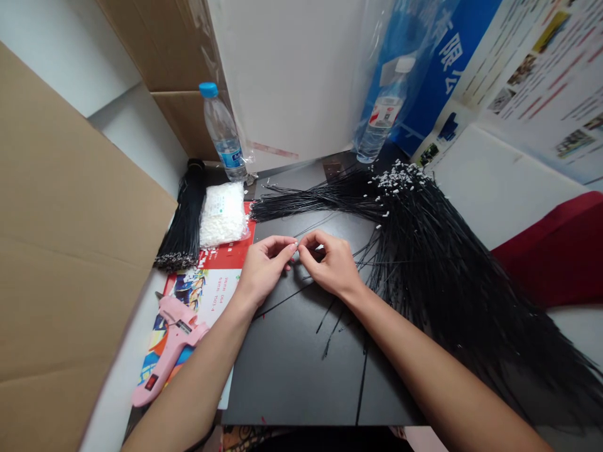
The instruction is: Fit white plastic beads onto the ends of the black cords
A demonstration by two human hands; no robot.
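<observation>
Both left hand (266, 270) and right hand (327, 263) press fingers (288, 250) together on a tiny white tip (295, 249) of light, springy black wire, best gripped there, with a wire bundle (424, 270) right of the fingers.

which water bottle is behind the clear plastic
The water bottle on the right, seen through clear plastic sheeting. The water bottle with the blue cap, further left, has its cap uncovered.

Thin, glossy black strands (424, 282), a smooth black board (287, 376), a shiny pink plastic glue gun (172, 339), matt brown cardboard (70, 220).
</observation>
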